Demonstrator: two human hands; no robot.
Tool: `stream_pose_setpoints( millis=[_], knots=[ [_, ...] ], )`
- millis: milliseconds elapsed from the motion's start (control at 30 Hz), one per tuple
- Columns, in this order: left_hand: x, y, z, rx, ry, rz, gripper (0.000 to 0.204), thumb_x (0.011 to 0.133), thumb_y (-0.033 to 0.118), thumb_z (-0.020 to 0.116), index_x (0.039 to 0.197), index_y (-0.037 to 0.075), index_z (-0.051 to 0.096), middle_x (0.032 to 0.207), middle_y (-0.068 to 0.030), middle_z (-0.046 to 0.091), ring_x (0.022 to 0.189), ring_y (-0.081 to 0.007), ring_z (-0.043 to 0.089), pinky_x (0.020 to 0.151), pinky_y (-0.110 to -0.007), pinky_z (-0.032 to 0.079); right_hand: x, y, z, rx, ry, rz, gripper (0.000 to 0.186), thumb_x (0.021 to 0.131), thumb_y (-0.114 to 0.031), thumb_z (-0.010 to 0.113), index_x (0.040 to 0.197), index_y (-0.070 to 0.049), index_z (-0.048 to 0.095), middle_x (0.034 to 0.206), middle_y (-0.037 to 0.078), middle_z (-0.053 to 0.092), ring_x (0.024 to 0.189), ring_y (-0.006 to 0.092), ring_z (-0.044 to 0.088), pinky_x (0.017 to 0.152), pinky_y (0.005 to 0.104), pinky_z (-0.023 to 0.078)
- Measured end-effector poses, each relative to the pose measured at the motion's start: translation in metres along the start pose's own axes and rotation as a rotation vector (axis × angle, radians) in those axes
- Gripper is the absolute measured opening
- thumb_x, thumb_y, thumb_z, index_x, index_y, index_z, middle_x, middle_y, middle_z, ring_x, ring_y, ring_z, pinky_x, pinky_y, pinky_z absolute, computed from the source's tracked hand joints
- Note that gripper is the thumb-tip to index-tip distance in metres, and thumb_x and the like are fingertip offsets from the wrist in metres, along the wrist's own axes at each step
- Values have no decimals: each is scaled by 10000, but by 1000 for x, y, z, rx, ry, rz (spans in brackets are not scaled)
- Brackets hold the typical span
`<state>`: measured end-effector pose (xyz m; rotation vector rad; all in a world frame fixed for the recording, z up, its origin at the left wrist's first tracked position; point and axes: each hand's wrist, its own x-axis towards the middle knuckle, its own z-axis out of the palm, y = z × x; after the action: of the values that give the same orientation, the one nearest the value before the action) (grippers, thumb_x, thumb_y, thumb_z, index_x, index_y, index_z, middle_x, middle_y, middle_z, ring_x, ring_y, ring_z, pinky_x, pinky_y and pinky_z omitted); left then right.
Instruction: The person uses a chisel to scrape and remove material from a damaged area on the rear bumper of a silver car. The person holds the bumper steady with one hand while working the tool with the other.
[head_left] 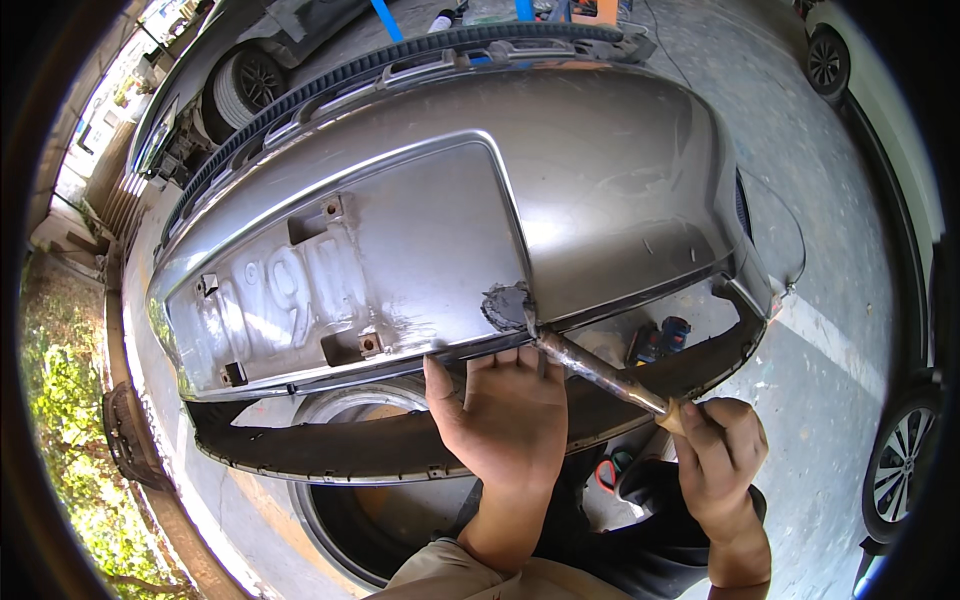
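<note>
A bronze-grey car bumper (620,170) spans the middle, with a recessed panel (420,200) bearing pale smudged marks and square mounts. My left hand (500,420) is palm up at the panel's lower edge, fingers curled against it, their tips partly hidden. My right hand (715,450), at lower right, grips the wooden handle of a long metal tool (600,370), which looks like a heating iron. The tool's tip meets the panel's lower right corner at a rough dark grey patch (505,305). A dark lower trim strip (340,450) runs below my left hand.
A car with an exposed wheel (245,85) stands behind, another car (895,450) along the right. Beneath the bumper are a tire (335,530) and small power tools (660,340). A thin cable (800,230) loops at the right; sunlit foliage (60,410) shows left.
</note>
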<state>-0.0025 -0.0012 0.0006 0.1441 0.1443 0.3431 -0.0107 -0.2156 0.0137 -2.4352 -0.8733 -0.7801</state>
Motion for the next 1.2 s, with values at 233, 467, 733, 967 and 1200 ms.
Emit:
stream_pose_setpoints(
  millis=[233,467,733,967,1200],
  knots=[
    [0,-2,9,-64,130,32,539,982,597,608,1014,68,706,1091,-74,729,1111,-246,630,1080,-405,354,0,1,5,152,-18,85,418,732,33,830,1127,-15,700,975,109,615,761,280,615,613,370,506],
    [0,-3,11,-47,116,43,545,989,594,593,1053,65,707,1082,-68,729,1089,-242,637,1073,-400,367,0,1,7,188,-10,99,432,726,34,844,1132,-11,702,982,114,625,751,279,620,605,372,508],
    [1,-1,1,-48,20,8,552,996,590,575,1120,69,710,1102,-61,733,1080,-239,636,1076,-404,377,-6,3,14,375,3,239,409,711,24,906,1068,-35,715,978,121,645,731,283,671,580,355,532],
    [2,-1,-1,-52,-21,-1,585,1007,602,543,1159,63,714,1153,-76,740,1130,-251,642,1109,-416,364,-8,6,13,451,-43,295,407,719,13,911,1077,-29,722,1016,134,657,762,275,712,606,348,572],
    [2,1,-3,-56,-41,-7,598,1013,609,529,1165,63,720,1164,-81,738,1130,-252,643,1110,-417,364,-9,9,12,512,-70,317,424,714,24,911,1092,-13,723,1043,149,659,810,285,728,664,349,599]
  ],
)
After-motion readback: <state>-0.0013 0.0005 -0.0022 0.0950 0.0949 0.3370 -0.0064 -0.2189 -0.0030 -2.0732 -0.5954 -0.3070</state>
